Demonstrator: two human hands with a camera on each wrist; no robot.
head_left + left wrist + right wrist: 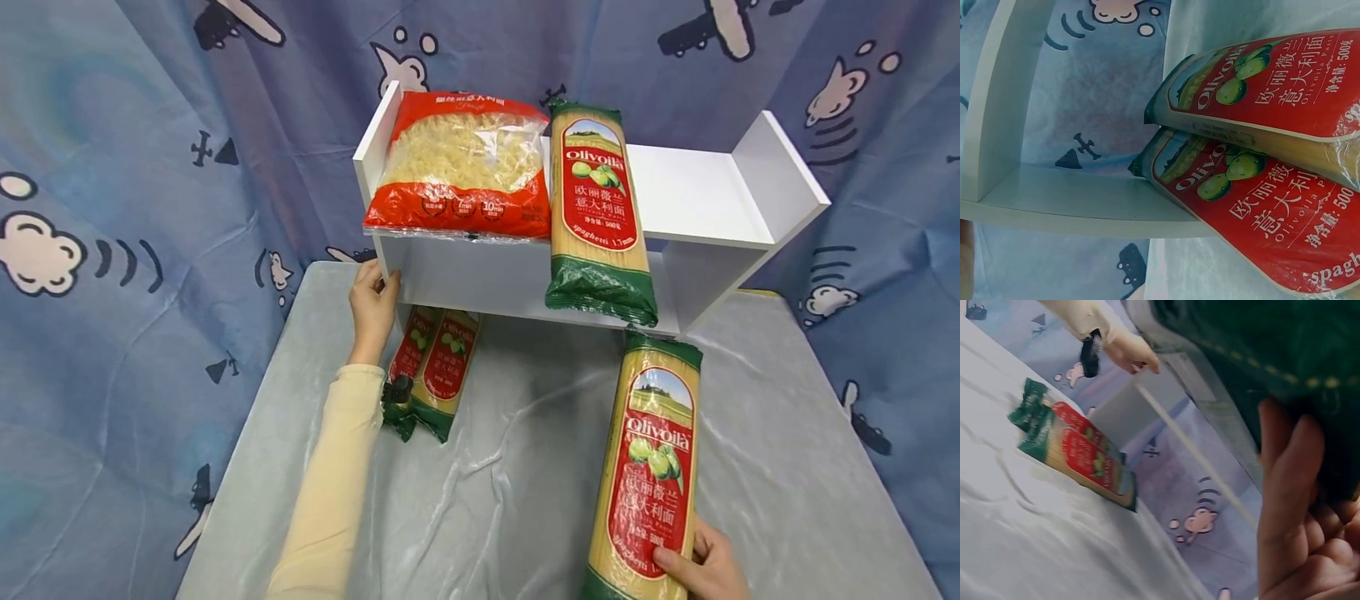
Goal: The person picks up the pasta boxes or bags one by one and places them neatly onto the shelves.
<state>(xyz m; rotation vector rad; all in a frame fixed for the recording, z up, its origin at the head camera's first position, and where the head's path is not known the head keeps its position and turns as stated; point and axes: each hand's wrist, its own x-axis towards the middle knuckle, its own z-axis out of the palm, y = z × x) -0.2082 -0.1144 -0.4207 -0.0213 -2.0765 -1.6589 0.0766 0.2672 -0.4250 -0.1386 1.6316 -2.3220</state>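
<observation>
Our right hand (pixel 701 562) gripped the lower end of a spaghetti pack (pixel 647 467) lying on the desk (pixel 787 467); our left hand (pixel 372 304) held the shelf's (pixel 705 196) near corner. Just beyond, another pack (pixel 598 208) overhung the shelf edge — a nudge could tip it off.

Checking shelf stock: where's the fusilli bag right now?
Head view: the fusilli bag lies on the left end of the white shelf's top, beside an upright spaghetti pack, above the left hand.

A staged tabletop set: cartoon-print curtain (pixel 112 208) backdrop, covered table (pixel 525 500), small white shelf (pixel 705 208).
</observation>
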